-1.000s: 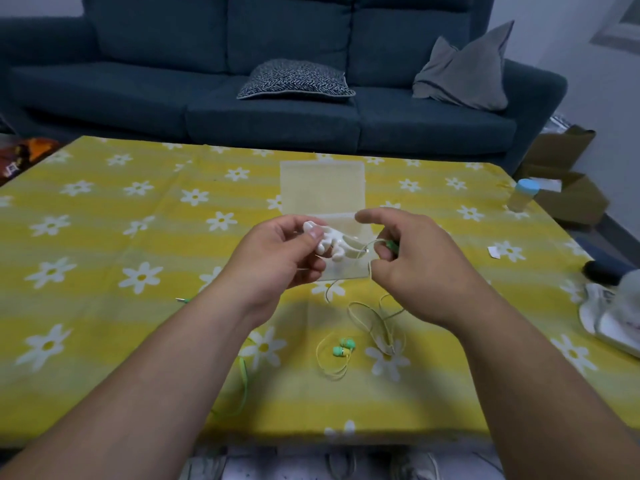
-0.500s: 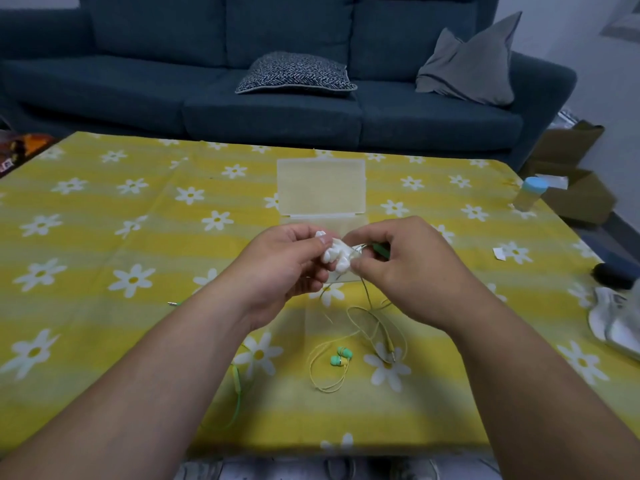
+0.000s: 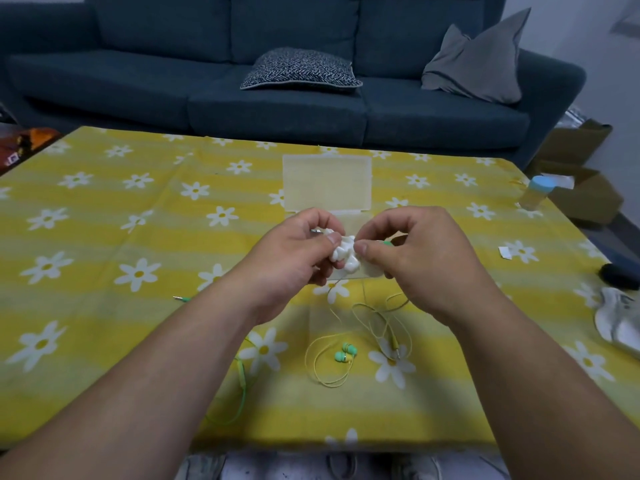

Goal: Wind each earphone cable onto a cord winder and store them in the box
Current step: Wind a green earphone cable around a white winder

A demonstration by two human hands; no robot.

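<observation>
White cord winder [image 3: 343, 255] pinched between left hand [image 3: 294, 252] and right hand [image 3: 412, 252].

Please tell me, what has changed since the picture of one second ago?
The right hand, pinching the yellow cable near its green plug, moved left until its fingertips met the white cord winder. The left hand kept its grip on the winder. The green earbuds and loose cable loops stayed on the tablecloth; the open box stayed put.
</observation>
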